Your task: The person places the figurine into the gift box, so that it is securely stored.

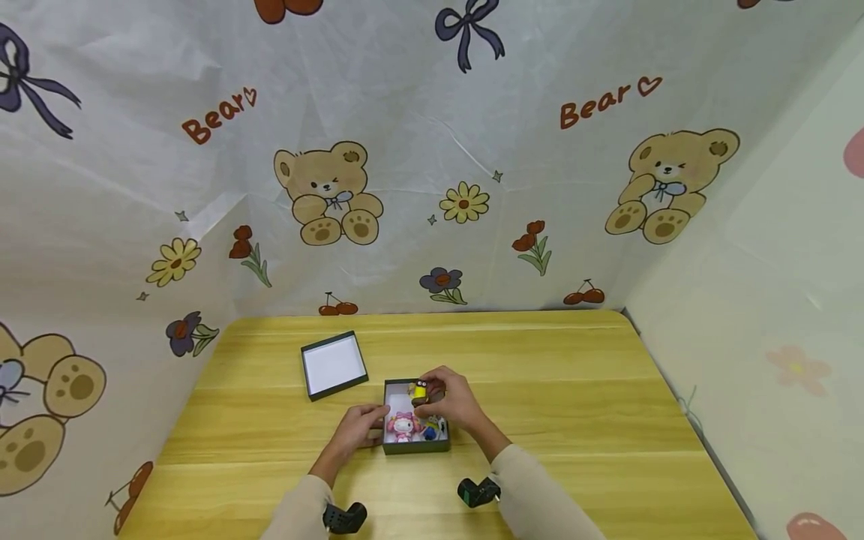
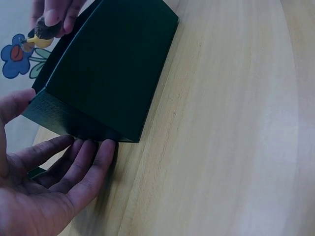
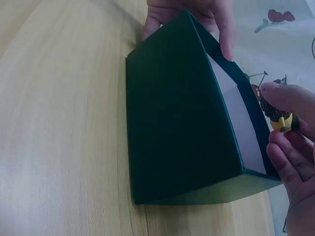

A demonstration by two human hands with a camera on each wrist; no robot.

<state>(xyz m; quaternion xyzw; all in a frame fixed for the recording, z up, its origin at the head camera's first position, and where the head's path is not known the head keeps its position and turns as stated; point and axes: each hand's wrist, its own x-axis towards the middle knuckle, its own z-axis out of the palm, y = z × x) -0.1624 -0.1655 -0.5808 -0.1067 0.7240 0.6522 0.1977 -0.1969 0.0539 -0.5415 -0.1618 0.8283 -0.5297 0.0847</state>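
Observation:
A dark green box (image 1: 415, 448) with a white inside stands uncovered on the table. My left hand (image 1: 360, 429) holds its left side, with the thumb at the rim and the fingers against the outer wall (image 2: 83, 120). Between thumb and fingers, my right hand (image 1: 454, 401) pinches a small toy figurine (image 1: 419, 390), yellow with a dark brown top, over the box's back right part. Inside the box lie a pink figurine with a bow (image 1: 403, 426) and, to its right, a partly hidden blue figurine (image 1: 430, 429). The right wrist view shows the held figurine (image 3: 281, 122) near the rim.
Behind and left of the box lies an open-side-up lid (image 1: 334, 365), white inside with a dark rim. The yellow wood-grain table (image 1: 540, 375) meets a bear-print cloth (image 1: 405, 112) at its back. A pale wall (image 1: 776, 262) rises at the right.

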